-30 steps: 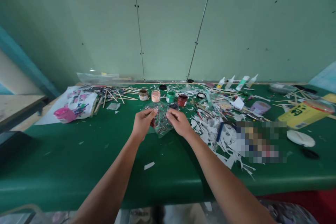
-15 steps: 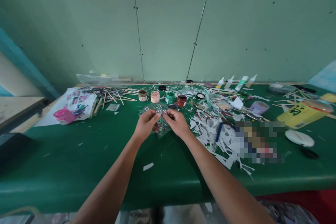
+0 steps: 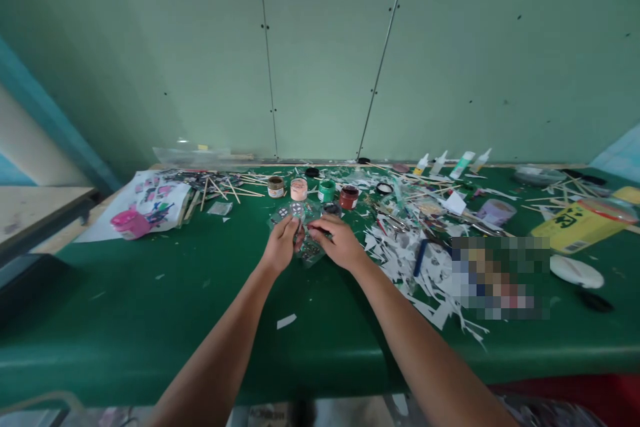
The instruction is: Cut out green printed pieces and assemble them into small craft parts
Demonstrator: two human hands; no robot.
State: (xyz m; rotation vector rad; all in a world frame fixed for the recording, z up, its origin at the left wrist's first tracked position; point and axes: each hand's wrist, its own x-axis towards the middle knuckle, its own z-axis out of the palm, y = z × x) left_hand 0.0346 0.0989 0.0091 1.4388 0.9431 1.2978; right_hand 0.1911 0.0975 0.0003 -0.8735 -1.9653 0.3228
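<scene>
Pinches clear bag (image 3: 314, 254) in left hand (image 3: 281, 244), can't tell grip of right hand (image 3: 341, 240), might spill small pieces (image 3: 307, 251) by tugging too hard.

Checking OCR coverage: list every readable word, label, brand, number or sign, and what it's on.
No text reads with certainty.
Yellow container: black marks and a barcode, illegible.
Jars: labels too small.
Squeeze bottles: too small.
Brown item at bottom edge: dark letters, blurred.
Clear packet in left hand: none legible.
</scene>
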